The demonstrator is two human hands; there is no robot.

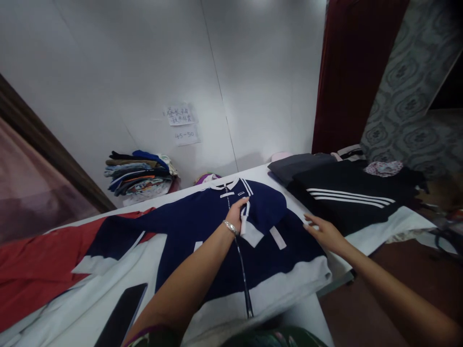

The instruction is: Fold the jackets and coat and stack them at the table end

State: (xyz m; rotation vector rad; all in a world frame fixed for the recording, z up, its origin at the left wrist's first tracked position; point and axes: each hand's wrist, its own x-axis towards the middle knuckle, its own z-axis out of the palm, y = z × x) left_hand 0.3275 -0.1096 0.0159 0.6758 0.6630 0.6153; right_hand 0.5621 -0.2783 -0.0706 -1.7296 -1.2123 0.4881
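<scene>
A navy zip-up jacket (202, 212) with white collar, cuffs and hem lies front up on the white table. Its left-side sleeve in view stretches out over a red garment; the other is folded in across the chest. My left hand (237, 215), with a silver bracelet on the wrist, is closed around the folded sleeve near its white cuff. At the jacket's right edge, my right hand (324, 233) is stretched out, thumb and fingers apart, with nothing plainly held. Something small and white shows at its fingertips; I cannot make out what.
The red garment (47, 260) and a white garment (90, 289) lie at left, near a dark phone-like slab (123, 313). Folded clothes (141, 173) are stacked by the wall. Black clothing with white stripes (340, 193) is piled at right, beyond the white table (144, 274).
</scene>
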